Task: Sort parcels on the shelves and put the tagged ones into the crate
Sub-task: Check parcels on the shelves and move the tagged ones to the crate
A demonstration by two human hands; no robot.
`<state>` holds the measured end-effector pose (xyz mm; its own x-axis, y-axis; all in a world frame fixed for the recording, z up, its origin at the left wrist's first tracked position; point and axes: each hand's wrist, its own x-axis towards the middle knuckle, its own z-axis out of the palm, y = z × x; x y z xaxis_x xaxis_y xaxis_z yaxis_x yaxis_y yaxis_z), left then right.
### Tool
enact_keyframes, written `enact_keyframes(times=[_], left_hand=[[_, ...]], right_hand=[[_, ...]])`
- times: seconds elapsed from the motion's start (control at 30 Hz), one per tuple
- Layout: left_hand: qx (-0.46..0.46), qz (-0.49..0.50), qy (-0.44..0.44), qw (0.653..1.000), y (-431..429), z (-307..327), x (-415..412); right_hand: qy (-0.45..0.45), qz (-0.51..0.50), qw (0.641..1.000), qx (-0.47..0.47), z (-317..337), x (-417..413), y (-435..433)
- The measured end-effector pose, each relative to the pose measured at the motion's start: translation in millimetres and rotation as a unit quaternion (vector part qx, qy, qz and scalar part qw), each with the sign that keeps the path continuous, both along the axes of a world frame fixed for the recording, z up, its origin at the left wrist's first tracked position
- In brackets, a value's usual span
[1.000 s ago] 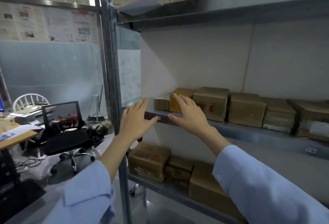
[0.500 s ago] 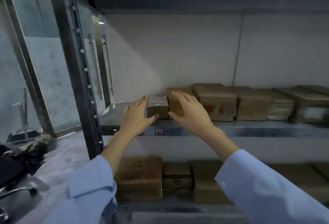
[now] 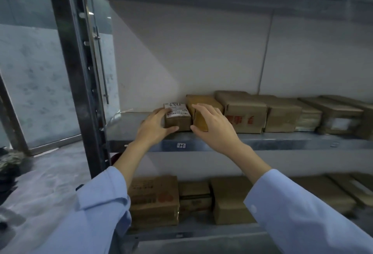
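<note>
Now, left hand (image 3: 155, 127) grips the label-topped cardboard parcel (image 3: 178, 121) while right hand (image 3: 214, 130) loosely touches neighbouring box (image 3: 201, 100).

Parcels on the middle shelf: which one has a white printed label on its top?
The small leftmost parcel, held by the left hand; the other parcels in the row show brown tops.
</note>
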<state>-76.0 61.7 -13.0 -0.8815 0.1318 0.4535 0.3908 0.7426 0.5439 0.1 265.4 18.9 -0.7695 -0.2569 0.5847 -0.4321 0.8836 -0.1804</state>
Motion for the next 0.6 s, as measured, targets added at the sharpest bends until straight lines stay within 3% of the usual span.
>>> enact_keyframes(times=[0.33,0.47,0.6], left_hand=[[0.078,-0.062,0.003,0.995,-19,-6,18],[0.115,-0.080,0.013,0.990,-32,-11,32],[0.143,-0.093,0.028,0.985,-40,-14,45]], right_hand=[[0.048,0.032,0.997,-0.041,-10,-5,-26],[0.025,0.046,0.998,-0.043,-16,-7,-34],[-0.054,0.072,0.993,-0.082,-23,-12,-43]])
